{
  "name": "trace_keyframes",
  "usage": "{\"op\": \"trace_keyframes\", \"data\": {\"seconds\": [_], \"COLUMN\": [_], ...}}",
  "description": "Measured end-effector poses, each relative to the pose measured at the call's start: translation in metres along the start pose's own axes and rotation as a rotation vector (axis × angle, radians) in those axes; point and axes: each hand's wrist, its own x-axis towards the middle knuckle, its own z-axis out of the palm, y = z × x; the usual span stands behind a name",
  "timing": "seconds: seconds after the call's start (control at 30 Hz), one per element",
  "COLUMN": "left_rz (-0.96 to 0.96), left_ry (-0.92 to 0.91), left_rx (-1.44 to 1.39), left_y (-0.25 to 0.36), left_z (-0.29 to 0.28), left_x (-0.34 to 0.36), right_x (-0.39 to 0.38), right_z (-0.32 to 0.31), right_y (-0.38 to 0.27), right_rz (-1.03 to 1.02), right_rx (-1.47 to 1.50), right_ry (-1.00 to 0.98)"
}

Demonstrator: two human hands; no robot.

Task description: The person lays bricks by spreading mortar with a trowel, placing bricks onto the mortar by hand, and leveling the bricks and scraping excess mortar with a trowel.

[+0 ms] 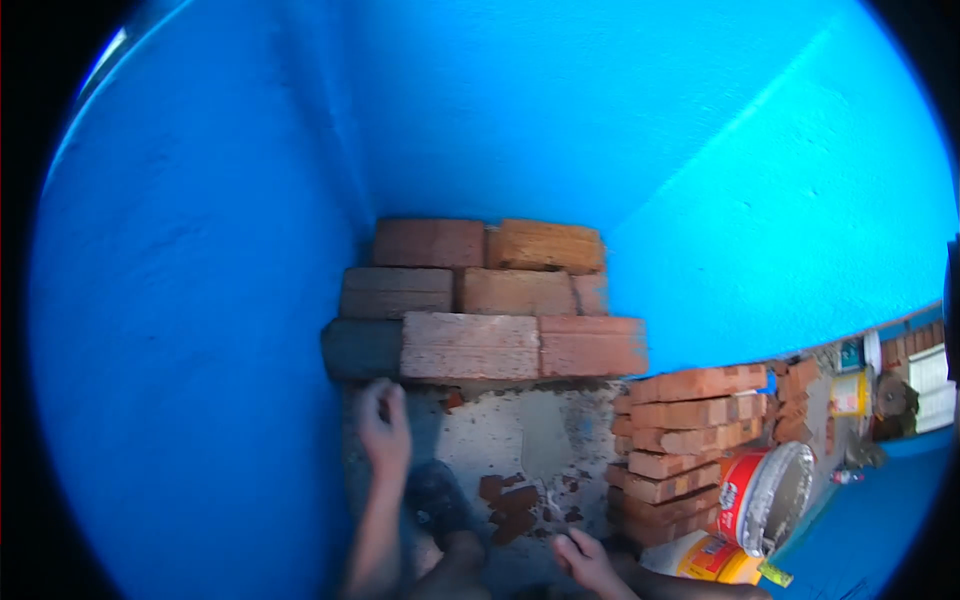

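Observation:
Bricks form a small stepped stack of three rows against the blue walls. In the lowest row are a shadowed dark brick, a pale pinkish brick and a reddish brick. My left hand is just below the dark brick, slightly blurred. Its fingers are loosely curled with a gap to the thumb, and I see nothing in it; whether the fingertips touch the brick I cannot tell. At the lower edge, my right hand is closed, and what it grips is too unclear to name.
Loose bricks stand piled on the right. Beside them are a red-and-white bucket of grey material, tipped-looking in this view, and a yellow-and-white bucket. Reddish fragments lie on the grey floor. Blue walls close in the left and back.

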Motion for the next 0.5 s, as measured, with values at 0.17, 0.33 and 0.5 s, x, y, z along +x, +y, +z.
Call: {"op": "trace_keyframes", "data": {"seconds": [0.17, 0.33, 0.5], "left_rz": [-0.272, -0.220, -0.173], "left_ry": [-0.270, -0.462, -0.536], "left_rx": [-0.011, -0.018, 0.033], "left_y": [-0.052, -0.066, -0.059], "left_z": [0.001, 0.005, 0.002], "left_x": [-0.118, -0.178, -0.168], "right_x": [-0.024, -0.013, 0.036], "right_z": [-0.034, -0.068, -0.080], "right_y": [-0.073, -0.171, -0.236], "right_rz": [-0.006, -0.045, -0.097], "right_rx": [-0.994, -1.429, -1.698], "right_ry": [0.287, 0.302, 0.275]}}
